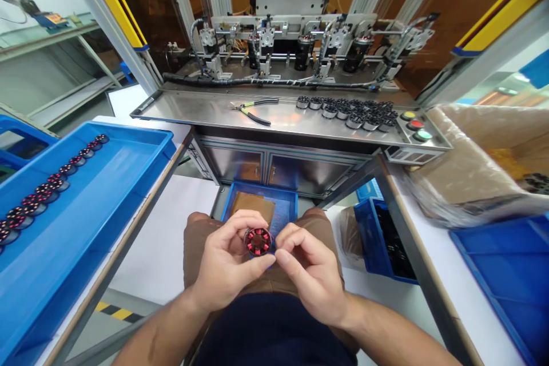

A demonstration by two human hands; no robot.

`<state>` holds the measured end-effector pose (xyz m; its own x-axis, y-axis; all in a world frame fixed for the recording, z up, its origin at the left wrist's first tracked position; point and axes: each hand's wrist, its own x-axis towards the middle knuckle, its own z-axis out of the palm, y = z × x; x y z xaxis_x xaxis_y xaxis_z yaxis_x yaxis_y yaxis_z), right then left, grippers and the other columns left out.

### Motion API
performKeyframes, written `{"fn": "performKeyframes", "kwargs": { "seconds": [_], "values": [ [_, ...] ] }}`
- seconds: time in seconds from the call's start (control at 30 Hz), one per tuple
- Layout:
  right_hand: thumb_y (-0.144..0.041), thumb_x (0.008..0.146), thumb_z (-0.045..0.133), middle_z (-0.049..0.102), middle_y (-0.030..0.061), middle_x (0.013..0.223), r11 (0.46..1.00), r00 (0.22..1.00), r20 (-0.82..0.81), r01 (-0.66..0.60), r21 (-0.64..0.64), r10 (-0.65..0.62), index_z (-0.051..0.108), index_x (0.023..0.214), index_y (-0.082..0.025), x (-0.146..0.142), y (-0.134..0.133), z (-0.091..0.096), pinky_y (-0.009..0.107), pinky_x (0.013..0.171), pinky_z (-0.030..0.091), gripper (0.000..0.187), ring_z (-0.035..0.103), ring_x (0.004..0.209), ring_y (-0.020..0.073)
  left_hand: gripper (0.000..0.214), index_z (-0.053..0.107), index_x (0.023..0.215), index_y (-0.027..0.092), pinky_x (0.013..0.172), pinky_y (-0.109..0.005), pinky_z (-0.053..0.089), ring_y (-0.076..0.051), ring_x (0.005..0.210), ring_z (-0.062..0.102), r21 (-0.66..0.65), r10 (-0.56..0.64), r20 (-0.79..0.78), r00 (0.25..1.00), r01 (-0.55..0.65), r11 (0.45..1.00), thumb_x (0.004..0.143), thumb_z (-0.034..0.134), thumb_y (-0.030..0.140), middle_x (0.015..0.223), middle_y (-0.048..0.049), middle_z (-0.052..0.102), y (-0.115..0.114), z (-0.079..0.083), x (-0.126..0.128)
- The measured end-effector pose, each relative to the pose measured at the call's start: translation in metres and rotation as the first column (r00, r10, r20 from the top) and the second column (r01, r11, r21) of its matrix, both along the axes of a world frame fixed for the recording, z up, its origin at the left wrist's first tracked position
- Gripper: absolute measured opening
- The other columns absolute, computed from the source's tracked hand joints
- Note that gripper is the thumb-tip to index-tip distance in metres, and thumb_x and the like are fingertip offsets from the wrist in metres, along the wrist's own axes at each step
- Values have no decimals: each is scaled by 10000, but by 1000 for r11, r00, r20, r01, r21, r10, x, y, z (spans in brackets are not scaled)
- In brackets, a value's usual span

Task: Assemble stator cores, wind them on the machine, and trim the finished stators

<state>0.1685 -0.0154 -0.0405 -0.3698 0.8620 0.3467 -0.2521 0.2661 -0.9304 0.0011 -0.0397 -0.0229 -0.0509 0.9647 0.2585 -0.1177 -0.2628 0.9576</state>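
Observation:
My left hand (234,260) is closed around a motor stator (258,242), a small round part with dark copper-coloured middle and red segments in a ring. Its round face is turned up toward me, above my lap. Close by its right edge, my right hand (311,271) has thumb and forefinger pinched together. Whatever sits in that pinch, perhaps a thin wire end, is too small to make out. Similar stators (51,183) stand in a slanting row in the blue tray on the left.
Pliers (257,110) with green-black handles lie on the steel ledge (193,108). Several black ring-shaped parts (355,111) cluster beside coloured push buttons (414,124). Behind stands a machine with clamps (304,46). A blue tray (128,143) is at left, a plastic-lined box (467,166) at right.

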Motion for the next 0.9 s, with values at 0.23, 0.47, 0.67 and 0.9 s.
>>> {"fn": "performKeyframes", "kwargs": {
  "seconds": [0.23, 0.47, 0.67, 0.9],
  "values": [
    [-322, 927, 642, 493, 25, 916, 988, 991, -82, -117, -104, 109, 533, 967, -225, -4, 4, 5, 338, 784, 418, 151, 482, 864, 180, 592, 626, 1196, 226, 886, -280, 576, -187, 991, 690, 279, 160, -310, 937, -72, 958, 673, 779, -4, 1070, -55, 709, -9, -2, -2],
    [-299, 1035, 453, 487, 3, 841, 940, 981, -184, -3, -340, -64, 480, 846, -216, -19, -6, -1, 295, 737, 399, 208, 462, 780, 143, 535, 658, 1146, 217, 895, -312, 594, -202, 991, 696, 255, 152, -237, 960, -90, 963, 674, 776, -5, 1054, -64, 727, -7, -5, -2],
    [-341, 969, 562, 500, 44, 1003, 988, 988, -125, 72, -139, -90, 517, 1028, -236, -11, -4, -4, 347, 818, 426, 129, 500, 917, 186, 544, 668, 1154, 225, 879, -304, 601, -204, 975, 707, 248, 157, -302, 940, -82, 965, 668, 786, 12, 1047, -64, 733, -7, -3, -4],
    [-240, 981, 549, 510, 23, 860, 981, 986, -50, 154, -114, -161, 564, 847, -206, -14, 0, 9, 318, 744, 417, 139, 505, 808, 163, 558, 677, 1147, 213, 897, -314, 598, -217, 979, 716, 268, 160, -327, 931, -72, 961, 650, 783, -17, 1068, -79, 746, -11, -3, -3]
  ]
}}
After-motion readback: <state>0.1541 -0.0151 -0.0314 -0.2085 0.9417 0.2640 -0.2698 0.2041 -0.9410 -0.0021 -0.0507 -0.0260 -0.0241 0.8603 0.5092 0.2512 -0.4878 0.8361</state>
